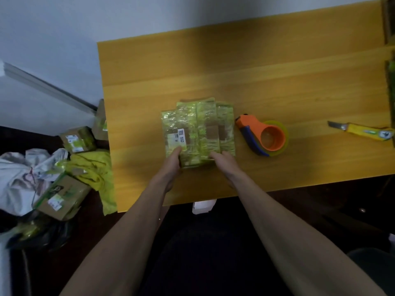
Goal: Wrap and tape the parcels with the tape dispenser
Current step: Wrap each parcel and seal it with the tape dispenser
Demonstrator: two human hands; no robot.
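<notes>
Parcels (198,131), several lying side by side under glossy green tape, sit on the wooden table (277,82), held at their near edge from both sides.

Head view: the left hand (171,165) grips the near left corner, thumb on top; the right hand (224,162) clasps the near right corner. The tape dispenser (264,135) lies untouched just beyond the right hand; a utility knife (363,131) rests well apart, farther right.

Judgement: bundle being squared or turned, taping paused. The next move likely calls for the right hand to release and take up the dispenser.
</notes>
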